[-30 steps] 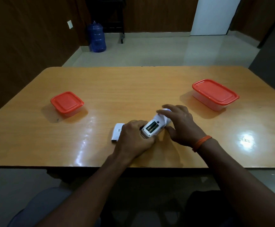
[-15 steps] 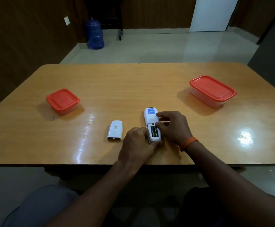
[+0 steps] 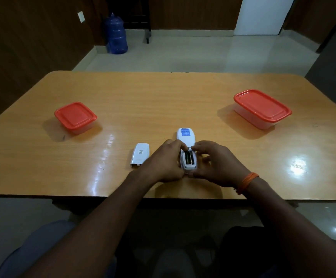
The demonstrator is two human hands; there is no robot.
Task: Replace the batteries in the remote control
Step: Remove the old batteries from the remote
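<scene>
Wooden table [image 3: 163,101] under you carries the remote [image 3: 185,137], back upward. Your left hand [image 3: 163,163] and right hand [image 3: 217,167] curl round the remote's near end, fingertips at the open bay. Brace the body, then lever the batteries [image 3: 189,158] out one end first; the cover [image 3: 140,156] lies just left of the remote.

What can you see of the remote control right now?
The remote control is white plastic, lying back-up on the table, pointing away from the person. A blue label sits near its far end. Its battery compartment is uncovered, dark batteries inside. The left hand holds its left side, the right hand its right, fingertips at the compartment's far edge.
</scene>
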